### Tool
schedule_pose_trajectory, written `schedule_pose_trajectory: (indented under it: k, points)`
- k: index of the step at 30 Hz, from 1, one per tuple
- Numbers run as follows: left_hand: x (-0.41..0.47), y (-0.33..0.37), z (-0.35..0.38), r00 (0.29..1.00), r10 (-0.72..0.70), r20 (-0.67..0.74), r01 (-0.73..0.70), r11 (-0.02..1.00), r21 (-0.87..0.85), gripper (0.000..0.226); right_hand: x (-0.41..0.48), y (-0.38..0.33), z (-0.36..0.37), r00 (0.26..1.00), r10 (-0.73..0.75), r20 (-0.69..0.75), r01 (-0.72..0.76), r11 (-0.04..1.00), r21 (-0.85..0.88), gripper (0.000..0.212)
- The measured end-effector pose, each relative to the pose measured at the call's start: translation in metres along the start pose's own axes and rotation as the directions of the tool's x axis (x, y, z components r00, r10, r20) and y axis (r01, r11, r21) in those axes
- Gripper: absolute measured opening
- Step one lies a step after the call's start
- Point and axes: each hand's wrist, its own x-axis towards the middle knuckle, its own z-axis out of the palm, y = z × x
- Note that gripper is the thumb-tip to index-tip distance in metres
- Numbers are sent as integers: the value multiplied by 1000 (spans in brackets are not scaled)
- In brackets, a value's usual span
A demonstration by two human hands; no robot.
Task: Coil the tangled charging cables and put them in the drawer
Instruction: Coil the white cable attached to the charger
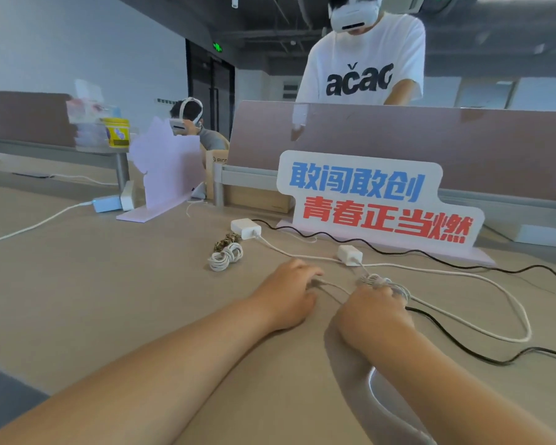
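Both my hands lie on the beige desk near its middle. My right hand [371, 311] has loops of a white charging cable [382, 282] wound around its fingers. My left hand [288, 293] pinches a strand of that same white cable [329, 285] just to the left. The cable runs up to a small white charger brick [349, 254] and out in a wide loop [514, 309] to the right. A second white charger [245, 228] lies farther back. A coiled white cable bundle [226, 256] rests left of it. A black cable [430, 253] snakes across the desk. No drawer is in view.
A pink standing sign with blue and red characters [379, 200] stands right behind the cables. A desk divider [398, 146] rises behind it, and a person in a white T-shirt [366, 59] stands beyond. Another white adapter with its cable [106, 203] lies at the left.
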Motion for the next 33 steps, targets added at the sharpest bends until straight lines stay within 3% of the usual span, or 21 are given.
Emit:
schedule_pose_trajectory:
  k: [2, 5, 11, 13, 15, 17, 18, 20, 22, 24, 26, 30, 33]
  points:
    - [10, 13, 11, 1000, 0, 19, -1, 1000, 7, 43, 2, 21, 6, 978, -174, -116, 176, 984, 3, 41]
    - [23, 26, 20, 998, -32, -45, 31, 999, -31, 43, 1, 41, 5, 920, -246, -304, 267, 963, 28, 32]
    - [29, 25, 17, 946, -260, -194, 225, 957, -185, 27, 30, 36, 1, 947, -163, -275, 219, 958, 187, 20]
    - [30, 25, 9, 951, -279, -131, 230, 926, -300, 30, 43, 26, -1, 947, -96, -306, 202, 920, 337, 19]
    - [28, 31, -2, 940, -337, 57, 306, 757, -577, 38, 49, 15, -7, 956, -100, -277, 251, 769, 588, 26]
    - [28, 29, -5, 912, -362, 191, 390, 626, -676, 44, 49, 7, -8, 950, -144, -276, 304, 625, 719, 32]
    - [29, 26, -4, 910, -358, 207, 400, 634, -662, 41, 49, 7, -6, 930, -154, -335, 352, 637, 685, 29]
    - [28, 23, -1, 915, -360, 183, 392, 686, -613, 25, 49, 13, 1, 883, -135, -450, 357, 816, 454, 18]
    - [27, 23, -1, 919, -382, 102, 378, 771, -512, 15, 51, 22, 6, 917, -73, -392, 167, 963, 211, 34]
    - [27, 24, -2, 921, -390, -7, 360, 857, -369, 14, 52, 27, 7, 956, -17, -294, 24, 1000, 19, 39]
    - [25, 24, -6, 903, -426, -55, 391, 869, -304, 13, 51, 29, 4, 970, -21, -243, 7, 998, -58, 33]
    - [24, 19, -12, 885, -461, -69, 435, 870, -232, 23, 49, 28, 2, 941, -156, -301, 173, 984, 30, 29]
    - [25, 17, -11, 880, -469, -81, 457, 880, -127, 35, 37, 20, 4, 903, -320, -286, 414, 824, 386, 37]
